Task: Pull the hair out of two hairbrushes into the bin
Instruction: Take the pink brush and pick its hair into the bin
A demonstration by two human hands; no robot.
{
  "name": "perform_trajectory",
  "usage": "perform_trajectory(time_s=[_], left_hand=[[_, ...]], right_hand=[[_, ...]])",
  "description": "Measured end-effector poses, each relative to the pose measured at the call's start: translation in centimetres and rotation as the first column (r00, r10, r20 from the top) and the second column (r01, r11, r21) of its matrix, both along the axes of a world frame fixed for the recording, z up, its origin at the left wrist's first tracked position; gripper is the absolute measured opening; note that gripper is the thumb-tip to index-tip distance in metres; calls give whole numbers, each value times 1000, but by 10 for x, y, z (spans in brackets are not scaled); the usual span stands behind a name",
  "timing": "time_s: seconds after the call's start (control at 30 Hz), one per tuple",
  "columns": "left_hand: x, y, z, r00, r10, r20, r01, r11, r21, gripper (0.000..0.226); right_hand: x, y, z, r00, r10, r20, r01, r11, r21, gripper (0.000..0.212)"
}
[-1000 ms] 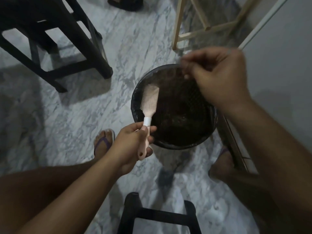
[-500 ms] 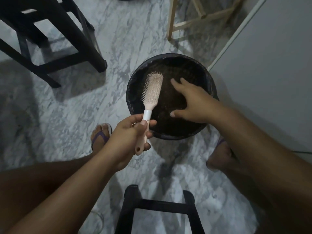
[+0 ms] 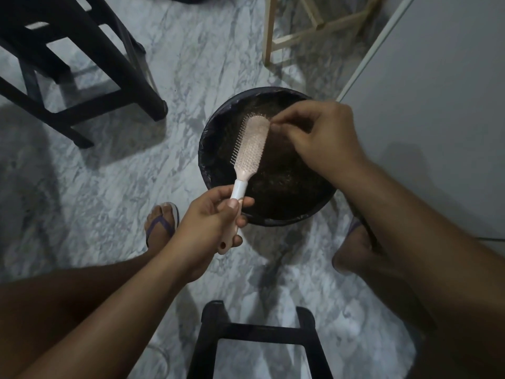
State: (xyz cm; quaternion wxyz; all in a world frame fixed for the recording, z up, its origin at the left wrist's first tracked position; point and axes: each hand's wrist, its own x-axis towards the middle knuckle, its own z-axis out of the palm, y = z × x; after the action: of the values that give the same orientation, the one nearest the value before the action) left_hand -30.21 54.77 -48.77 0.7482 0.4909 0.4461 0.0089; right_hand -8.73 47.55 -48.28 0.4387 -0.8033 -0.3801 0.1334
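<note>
Gripping an oval, pink, bristly hairbrush (image 3: pixel 252 140) above a round black bin (image 3: pixel 207 149).

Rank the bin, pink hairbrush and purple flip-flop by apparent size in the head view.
1. black bin: clearly largest.
2. pink hairbrush, gripped by the left hand.
3. purple flip-flop: smallest as seen, but the forearm hides part and it lies farther off, so 2 versus 3 is unsure.
</note>
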Motion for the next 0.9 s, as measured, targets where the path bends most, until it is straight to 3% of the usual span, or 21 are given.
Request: perform_trajectory(time_s=[0.1, 0.2, 0.4, 0.53, 0.57, 0.67, 0.73, 0.83, 0.9], left_hand=[[2, 1, -1, 999, 47, 9, -47, 999, 0, 23], [3, 2, 0, 994, 94, 47, -93, 996, -11, 24], [4, 2, 3, 978, 183, 103, -179, 983, -45, 26], [3, 15, 5, 972, 202, 118, -209, 976, 52, 27], [3, 16, 5, 975, 191, 116, -200, 978, 68, 27], [4, 11, 4, 981, 162, 103, -170, 983, 75, 25], [5, 7, 3, 986, 141, 93, -148, 986, 71, 25], [5, 5, 3, 989, 119, 87, -124, 990, 59, 25], [5, 4, 2, 991, 104, 86, -109, 992, 60, 25]], right_hand=[[18, -5, 9, 993, -115, 4, 115, 993, -5, 10], [34, -17, -1, 986, -167, 30, 169, 979, -111, 8], [22, -37, -58, 984, -175, -35, 140, 878, -458, 7], [13, -41, -71, 997, -58, -51, 11, 761, -649, 9], [11, -39, -67, 997, 2, -76, -55, 707, -705, 26], [6, -27, -40, 948, 226, -225, -305, 441, -844, 107], [8, -18, -14, 905, 302, -299, -402, 383, -832, 135], [11, -12, 22, 911, 298, -284, -396, 444, -804, 137], [15, -11, 36, 945, 273, -183, -304, 517, -800, 101]])
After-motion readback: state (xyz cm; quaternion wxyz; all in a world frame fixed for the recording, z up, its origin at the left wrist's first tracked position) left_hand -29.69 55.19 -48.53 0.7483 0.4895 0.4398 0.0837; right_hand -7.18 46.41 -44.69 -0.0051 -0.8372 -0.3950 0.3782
